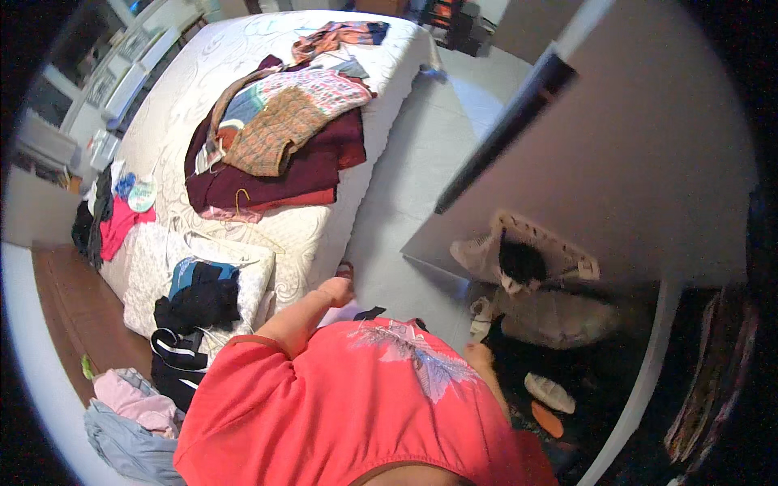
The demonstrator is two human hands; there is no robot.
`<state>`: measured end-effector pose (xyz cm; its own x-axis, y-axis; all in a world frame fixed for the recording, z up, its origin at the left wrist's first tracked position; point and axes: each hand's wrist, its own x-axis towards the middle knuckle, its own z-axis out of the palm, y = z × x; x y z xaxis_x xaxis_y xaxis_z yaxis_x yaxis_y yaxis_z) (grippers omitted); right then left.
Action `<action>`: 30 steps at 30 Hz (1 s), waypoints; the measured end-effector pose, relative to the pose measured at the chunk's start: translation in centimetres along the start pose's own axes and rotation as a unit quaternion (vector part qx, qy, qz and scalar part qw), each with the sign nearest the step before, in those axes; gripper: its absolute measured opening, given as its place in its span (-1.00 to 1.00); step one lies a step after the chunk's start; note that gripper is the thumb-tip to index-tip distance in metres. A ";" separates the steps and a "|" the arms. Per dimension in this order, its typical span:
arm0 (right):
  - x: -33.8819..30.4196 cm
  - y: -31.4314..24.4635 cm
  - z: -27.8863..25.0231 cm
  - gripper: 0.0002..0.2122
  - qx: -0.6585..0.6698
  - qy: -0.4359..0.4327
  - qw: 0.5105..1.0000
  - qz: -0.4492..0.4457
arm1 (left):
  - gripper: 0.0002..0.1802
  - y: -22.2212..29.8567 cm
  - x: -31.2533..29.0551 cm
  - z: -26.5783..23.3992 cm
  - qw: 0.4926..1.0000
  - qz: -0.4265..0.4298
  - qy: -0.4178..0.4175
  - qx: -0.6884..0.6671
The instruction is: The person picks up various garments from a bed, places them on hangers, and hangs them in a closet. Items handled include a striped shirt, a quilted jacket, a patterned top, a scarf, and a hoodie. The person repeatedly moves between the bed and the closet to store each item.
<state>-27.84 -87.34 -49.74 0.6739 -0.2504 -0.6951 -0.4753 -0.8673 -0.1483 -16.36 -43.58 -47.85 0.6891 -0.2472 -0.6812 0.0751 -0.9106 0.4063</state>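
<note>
My left hand (339, 289) is beside the near edge of the bed, its arm stretched forward. A small brown shape shows at its fingertips, too small to name, and the fingers are not clear. My right hand (480, 354) hangs low by the dark wardrobe opening, partly behind my red top. Just beyond it is a pale crumpled thing (480, 316); I cannot tell whether the hand touches it. In the dark next to that hand lie a beige rounded bundle (549, 392) and an orange flat piece (547, 419).
Piled garments (279, 134) and a yellow hanger (241, 198) lie on the white bed (170, 105). Black clothes (198, 300) and a pink cloth (138, 401) are nearer, at left. A large door panel (648, 146) stands at right, above a netted holder (551, 247). Grey floor (405, 194) runs between.
</note>
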 end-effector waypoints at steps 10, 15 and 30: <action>9.3 -13.7 0.6 -0.67 -0.079 -0.082 0.958 -0.264 | -0.62 -17.2 -0.4 -1.9 0.957 -0.191 0.115 -0.186; 3.6 -28.0 -6.4 -0.68 -0.149 -0.079 0.966 -0.196 | -0.58 -18.3 -0.6 -1.8 0.944 -0.194 0.089 -0.252; 3.2 -37.0 -4.9 -0.68 -0.029 -0.082 0.982 -0.168 | -0.77 -33.1 10.2 -23.4 0.479 -0.139 0.378 -0.780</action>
<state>-5.36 -58.20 -42.99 0.6842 0.1232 -0.7188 -0.2052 -0.9133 -0.3519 5.05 -8.20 -53.97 0.5168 0.5396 -0.6646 0.2804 0.6268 0.7269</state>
